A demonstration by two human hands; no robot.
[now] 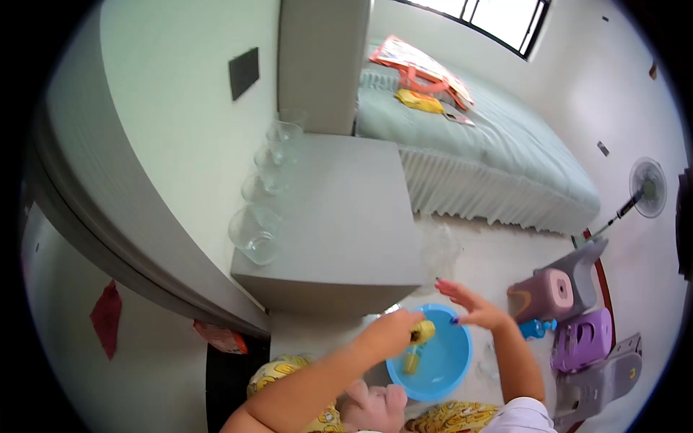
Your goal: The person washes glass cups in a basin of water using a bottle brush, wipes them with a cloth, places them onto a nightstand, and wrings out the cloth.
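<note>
My left hand reaches over the near-left rim of a round blue basin. Its fingers are closed on a yellow sponge-like piece with a dark spot on its side; its exact kind is unclear. Just below, inside the basin, lies a small yellowish item that I cannot make out well. My right hand hovers at the basin's far-right rim, fingers spread, holding nothing. The basin appears to hold shallow water.
A grey cabinet stands ahead, with several clear glass bowls along its left edge. Beyond is a bed with a bag and yellow packet. Stools, a blue bottle and a fan are rightward.
</note>
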